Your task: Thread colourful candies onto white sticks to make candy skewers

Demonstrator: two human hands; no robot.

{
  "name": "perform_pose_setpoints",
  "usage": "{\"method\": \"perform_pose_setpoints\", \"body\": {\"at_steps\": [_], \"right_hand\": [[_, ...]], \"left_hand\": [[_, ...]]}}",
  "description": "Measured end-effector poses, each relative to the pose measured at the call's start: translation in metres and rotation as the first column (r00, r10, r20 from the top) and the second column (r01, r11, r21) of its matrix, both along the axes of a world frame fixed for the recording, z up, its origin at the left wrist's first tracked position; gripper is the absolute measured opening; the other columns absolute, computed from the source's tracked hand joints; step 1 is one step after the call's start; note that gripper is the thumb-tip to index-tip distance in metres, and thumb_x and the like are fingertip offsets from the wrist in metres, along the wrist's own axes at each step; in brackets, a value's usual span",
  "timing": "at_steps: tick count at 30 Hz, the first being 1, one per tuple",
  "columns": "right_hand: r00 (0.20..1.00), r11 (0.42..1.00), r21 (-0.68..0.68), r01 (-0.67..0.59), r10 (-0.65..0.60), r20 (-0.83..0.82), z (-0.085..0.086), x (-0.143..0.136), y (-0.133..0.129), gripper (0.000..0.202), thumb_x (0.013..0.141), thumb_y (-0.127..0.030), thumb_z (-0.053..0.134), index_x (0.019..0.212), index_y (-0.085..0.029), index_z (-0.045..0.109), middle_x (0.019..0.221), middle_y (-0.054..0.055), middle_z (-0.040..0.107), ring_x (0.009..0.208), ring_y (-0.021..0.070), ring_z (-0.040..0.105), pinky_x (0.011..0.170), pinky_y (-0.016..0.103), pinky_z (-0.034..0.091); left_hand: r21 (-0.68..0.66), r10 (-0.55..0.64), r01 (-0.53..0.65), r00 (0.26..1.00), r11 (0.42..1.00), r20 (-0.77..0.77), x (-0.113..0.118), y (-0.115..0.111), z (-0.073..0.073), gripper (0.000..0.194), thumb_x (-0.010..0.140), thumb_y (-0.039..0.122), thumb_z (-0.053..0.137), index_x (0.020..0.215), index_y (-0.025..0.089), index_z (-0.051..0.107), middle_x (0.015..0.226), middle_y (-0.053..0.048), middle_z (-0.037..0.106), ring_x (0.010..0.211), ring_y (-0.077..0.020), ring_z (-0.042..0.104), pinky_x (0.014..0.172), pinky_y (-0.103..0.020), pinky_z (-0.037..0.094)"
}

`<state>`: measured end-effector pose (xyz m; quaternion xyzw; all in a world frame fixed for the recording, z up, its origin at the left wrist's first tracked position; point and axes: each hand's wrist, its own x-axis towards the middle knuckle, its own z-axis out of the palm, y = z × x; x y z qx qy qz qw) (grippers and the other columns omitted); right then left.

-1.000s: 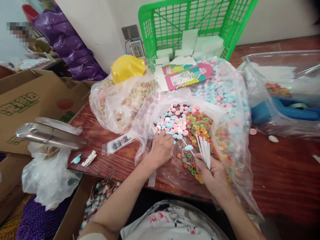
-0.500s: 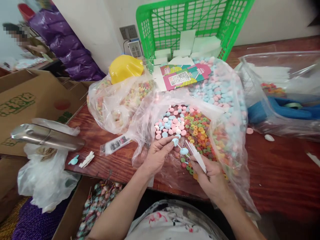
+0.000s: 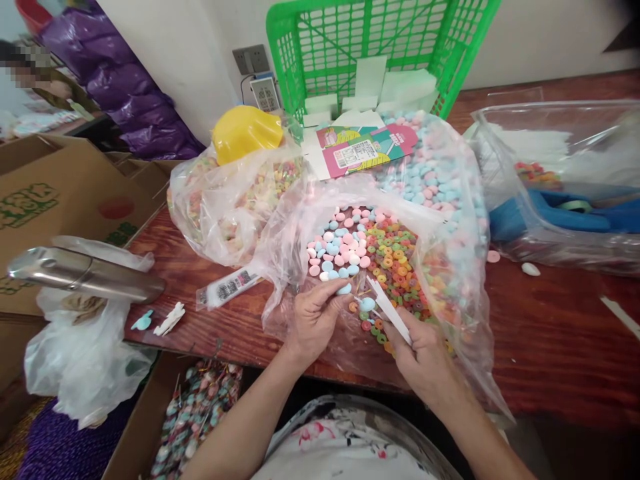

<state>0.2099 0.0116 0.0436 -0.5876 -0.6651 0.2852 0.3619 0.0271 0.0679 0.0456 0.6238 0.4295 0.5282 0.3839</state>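
Between thumb and fingertips, my left hand pinches a light blue candy. My right hand is closed around several white sticks that point up and left. A second pale blue candy sits by the tips of the right fingers, next to the sticks. Beyond my hands, pink, blue and white candies lie on a clear plastic bag. Ring-shaped candies in orange, green, yellow and red are spread to their right, partly behind the sticks and my right hand.
A green basket stands at the back, with a printed card before it. Bagged rings under a yellow scoop and a metal flask are left. A clear tub stands right; a carton of wrapped sweets sits below the table edge.
My left hand has moved slightly down and left with the blue candy. The candy beside the sticks and my right hand have hardly moved. The whole view has shifted a little.
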Motion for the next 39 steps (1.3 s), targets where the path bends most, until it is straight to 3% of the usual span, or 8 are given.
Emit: {"method": "perform_pose_setpoints", "body": {"at_steps": [10, 16, 21, 23, 27, 31, 36, 39], "right_hand": [[0.942, 0.993, -0.006, 0.122, -0.117, -0.314, -0.012, -0.016, -0.012, 0.021, 0.092, -0.03, 0.051, 0.095, -0.018, 0.067, 0.059, -0.003, 0.052, 0.052, 0.0127, 0.05, 0.052, 0.024, 0.043], [0.949, 0.993, -0.007, 0.115, -0.112, -0.296, 0.0, -0.005, 0.001, 0.017, 0.088, -0.025, 0.053, 0.09, -0.018, 0.069, 0.063, -0.002, 0.055, 0.055, 0.0123, 0.049, 0.055, 0.025, 0.042], [0.747, 0.919, -0.142, 0.369, -0.383, -0.543, -0.012, 0.035, -0.001, 0.017, 0.084, -0.035, 0.064, 0.083, -0.018, 0.067, 0.057, -0.004, 0.05, 0.047, 0.0093, 0.043, 0.043, 0.021, 0.034], [0.717, 0.921, -0.182, 0.344, -0.383, -0.582, -0.02, 0.042, -0.007, 0.019, 0.083, -0.037, 0.066, 0.084, -0.018, 0.066, 0.055, -0.005, 0.049, 0.044, 0.0082, 0.039, 0.04, 0.021, 0.03], [0.814, 0.95, -0.1, 0.295, -0.305, -0.495, -0.038, 0.043, -0.019, 0.019, 0.084, -0.036, 0.064, 0.083, -0.017, 0.066, 0.058, -0.003, 0.052, 0.048, 0.0099, 0.046, 0.045, 0.023, 0.036], [0.763, 0.9, -0.121, 0.42, -0.422, -0.49, -0.044, 0.057, -0.022, 0.023, 0.082, -0.039, 0.065, 0.087, -0.017, 0.065, 0.059, -0.003, 0.052, 0.048, 0.0098, 0.045, 0.042, 0.022, 0.033], [0.653, 0.881, -0.216, 0.421, -0.459, -0.602, -0.033, 0.066, -0.02, 0.027, 0.078, -0.039, 0.07, 0.089, -0.015, 0.064, 0.057, -0.003, 0.051, 0.044, 0.0073, 0.04, 0.038, 0.02, 0.028], [0.685, 0.896, -0.192, 0.401, -0.433, -0.586, -0.031, 0.055, -0.022, 0.024, 0.08, -0.038, 0.068, 0.087, -0.015, 0.065, 0.058, -0.003, 0.052, 0.046, 0.008, 0.042, 0.041, 0.021, 0.03]], "left_hand": [[0.042, -0.048, 0.052, 0.995, 0.998, -0.084, 0.015, -0.015, 0.007, 0.028, 0.093, 0.025, 0.054, 0.117, 0.023, 0.068, 0.116, -0.006, 0.071, 0.108, -0.0199, 0.067, 0.098, -0.035, 0.052], [0.067, -0.304, 0.323, 0.93, 0.944, -0.207, 0.025, -0.017, 0.0, 0.036, 0.095, 0.025, 0.046, 0.129, 0.021, 0.06, 0.129, -0.01, 0.064, 0.118, -0.0209, 0.061, 0.102, -0.037, 0.048], [0.068, -0.057, 0.076, 0.968, 0.995, -0.244, 0.008, -0.003, 0.004, 0.035, 0.093, 0.023, 0.052, 0.127, 0.025, 0.058, 0.111, -0.006, 0.07, 0.097, -0.0165, 0.065, 0.09, -0.032, 0.05], [0.127, -0.079, 0.141, 0.913, 0.982, -0.399, 0.007, -0.001, 0.002, 0.024, 0.091, 0.02, 0.055, 0.112, 0.021, 0.067, 0.094, -0.005, 0.071, 0.087, -0.0163, 0.063, 0.083, -0.031, 0.05], [0.047, -0.223, 0.353, 0.683, 0.935, -0.696, 0.01, -0.01, -0.01, 0.014, 0.087, 0.018, 0.058, 0.09, 0.016, 0.071, 0.088, -0.009, 0.066, 0.084, -0.0195, 0.06, 0.077, -0.033, 0.05], [-0.006, -0.197, 0.303, 0.603, 0.953, -0.773, 0.0, -0.012, -0.013, 0.012, 0.086, 0.016, 0.059, 0.083, 0.016, 0.071, 0.082, -0.007, 0.063, 0.081, -0.0196, 0.059, 0.075, -0.033, 0.048], [0.011, -0.148, 0.255, 0.597, 0.967, -0.789, 0.004, -0.001, 0.002, 0.014, 0.086, 0.019, 0.059, 0.094, 0.018, 0.07, 0.089, -0.007, 0.063, 0.084, -0.0196, 0.058, 0.077, -0.033, 0.048], [0.008, -0.128, 0.275, 0.472, 0.961, -0.872, 0.02, 0.006, 0.005, 0.013, 0.085, 0.018, 0.06, 0.093, 0.017, 0.07, 0.093, -0.009, 0.061, 0.091, -0.0232, 0.056, 0.08, -0.037, 0.048]]}}
